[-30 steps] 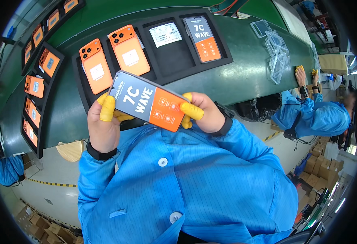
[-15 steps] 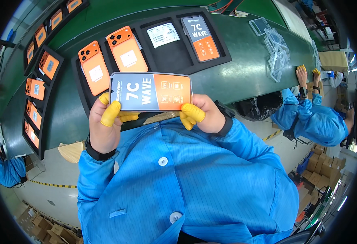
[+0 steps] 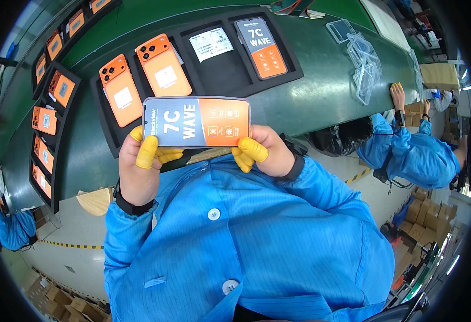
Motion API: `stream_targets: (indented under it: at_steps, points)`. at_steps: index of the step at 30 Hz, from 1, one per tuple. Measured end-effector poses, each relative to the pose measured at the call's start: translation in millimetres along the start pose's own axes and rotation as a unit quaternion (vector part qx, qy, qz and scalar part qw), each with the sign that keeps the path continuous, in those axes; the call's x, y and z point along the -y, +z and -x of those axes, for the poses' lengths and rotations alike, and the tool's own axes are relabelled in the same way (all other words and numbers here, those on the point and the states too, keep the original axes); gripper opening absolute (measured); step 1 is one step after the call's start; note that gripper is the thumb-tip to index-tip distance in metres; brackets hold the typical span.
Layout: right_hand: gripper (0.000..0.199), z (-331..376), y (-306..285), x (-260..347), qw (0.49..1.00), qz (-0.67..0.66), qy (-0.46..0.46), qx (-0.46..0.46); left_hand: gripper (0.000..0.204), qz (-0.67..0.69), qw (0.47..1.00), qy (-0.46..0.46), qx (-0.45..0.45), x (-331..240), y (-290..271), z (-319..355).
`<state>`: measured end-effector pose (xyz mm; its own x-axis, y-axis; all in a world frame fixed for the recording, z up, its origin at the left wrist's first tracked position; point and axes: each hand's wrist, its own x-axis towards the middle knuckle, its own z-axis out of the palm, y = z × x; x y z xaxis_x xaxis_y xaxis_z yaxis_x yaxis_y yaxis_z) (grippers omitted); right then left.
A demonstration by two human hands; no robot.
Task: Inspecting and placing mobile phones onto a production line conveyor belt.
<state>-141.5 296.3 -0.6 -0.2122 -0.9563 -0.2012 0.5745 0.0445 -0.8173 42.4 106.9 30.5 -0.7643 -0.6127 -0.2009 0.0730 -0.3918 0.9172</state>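
I hold a smartphone [image 3: 197, 122] level in front of my chest, its screen side up with a grey-and-orange film on it. My left hand [image 3: 141, 166] grips its left end and my right hand [image 3: 261, 154] its right end. Both hands wear yellow finger cots and blue sleeves. Just beyond the phone lies a black tray [image 3: 222, 67] on the green belt [image 3: 321, 96]. The tray holds two orange phones [image 3: 163, 67] back up, a white label sheet [image 3: 209, 44] and one phone [image 3: 261, 47] face up.
More black trays with orange phones [image 3: 50, 115] line the belt on the left. Clear plastic covers [image 3: 361, 64] lie at the right of the belt. A co-worker in blue [image 3: 412, 153] reaches onto the belt at right; another sleeve [image 3: 13, 228] shows at left. Cardboard boxes [image 3: 423, 228] sit on the floor.
The phone has turned from a tilt, right end lower, to level and has risen slightly. Both hands kept their grip on its ends.
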Motion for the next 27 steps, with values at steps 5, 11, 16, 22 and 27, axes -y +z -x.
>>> stream_targets:
  at_steps: [5, 11, 16, 22, 27]
  points:
    - [0.021, -3, 3, 6, 0.998, 0.051, -0.025, -0.006, 0.027, 0.027, 1.0, -0.008, -0.013, 4, 5, 3]
    - [0.02, -1, 2, 5, 0.998, 0.053, -0.021, -0.041, 0.026, 0.031, 0.999, -0.008, -0.022, 10, 10, 7]
    - [0.022, -3, 5, 8, 0.997, 0.053, -0.03, -0.036, 0.028, 0.028, 0.999, 0.008, -0.022, 12, 12, 8]
    - [0.024, -1, 6, 10, 0.994, 0.099, -0.006, -0.047, 0.029, 0.029, 0.999, 0.032, -0.016, 13, 10, 6]
    - [0.027, -1, 6, 15, 0.993, 0.098, 0.018, -0.068, 0.03, 0.031, 0.999, 0.011, -0.035, 16, 14, 7]
